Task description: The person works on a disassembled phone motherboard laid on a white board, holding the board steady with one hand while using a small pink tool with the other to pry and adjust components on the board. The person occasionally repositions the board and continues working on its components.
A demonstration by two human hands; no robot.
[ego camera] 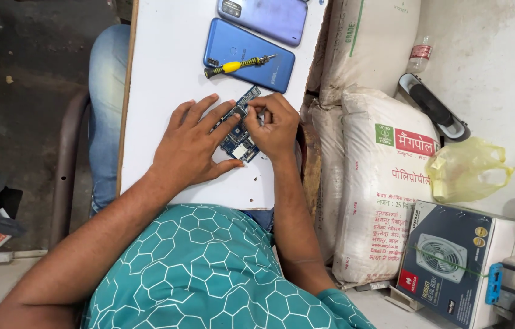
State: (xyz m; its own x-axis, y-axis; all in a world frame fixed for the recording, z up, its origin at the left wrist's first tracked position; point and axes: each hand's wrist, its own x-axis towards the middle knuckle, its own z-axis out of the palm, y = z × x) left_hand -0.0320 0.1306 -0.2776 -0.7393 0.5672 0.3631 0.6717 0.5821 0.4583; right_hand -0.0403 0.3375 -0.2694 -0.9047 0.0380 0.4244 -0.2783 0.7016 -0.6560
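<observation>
White board [166, 73] serves as a small work surface, resting across the lap of a seated person in a teal patterned shirt and blue jeans, seen from above. At the middle of the board lies a blue circuit board [240, 129], long and narrow. Its long axis runs on a slant, from the near end by the person's palms up and to the right, so its far end points toward the blue phone beyond it.

The left hand [192, 146] lies flat over the near left part of the circuit board, fingers spread and pressing it down against the white board. The right hand [276, 125] is curled at the right edge of the circuit board, thumb and forefinger pinched together on a spot near its upper half; whether a small part sits between those fingertips is too small to tell.

Just beyond the circuit board lies a blue phone [249, 55], back side up, set at a slight slant. A small screwdriver [238, 66] with a yellow handle rests across it, tip pointing right. Farther away sits a purple phone [265, 18], also back side up.

To the right of the white board stand white woven sacks [385, 183] with printed labels. Near them are a yellow plastic bag [467, 170], a plastic bottle [419, 55] and a boxed fan [446, 256].
</observation>
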